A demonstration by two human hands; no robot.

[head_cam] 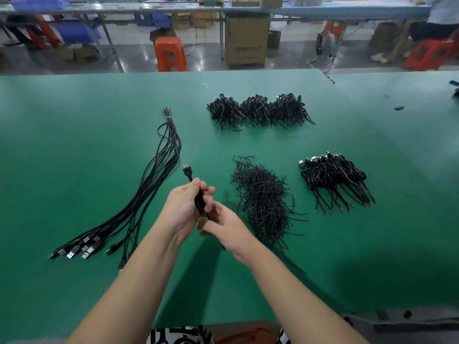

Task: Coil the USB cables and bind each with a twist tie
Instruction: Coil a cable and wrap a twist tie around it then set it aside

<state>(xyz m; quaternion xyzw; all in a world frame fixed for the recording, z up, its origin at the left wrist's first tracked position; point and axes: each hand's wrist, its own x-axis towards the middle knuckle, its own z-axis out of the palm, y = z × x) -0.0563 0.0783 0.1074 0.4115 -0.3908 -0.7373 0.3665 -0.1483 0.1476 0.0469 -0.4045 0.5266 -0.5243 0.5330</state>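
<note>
L hand [185, 207]: grips coiled cable [200, 202], plug up.
R hand [223, 223]: pinches at coil; tie unseen.
Tip: keep loops tight, wrap mid-coil.

Both bare forearms reach forward from the bottom of the view and meet at the centre. The left hand [182, 209] is raised, palm turned inward, its fingers curled round a coiled black USB cable [200, 200]. The right hand [224, 225] sits just below and beside it, fingers curled at the coil's lower end.
</note>
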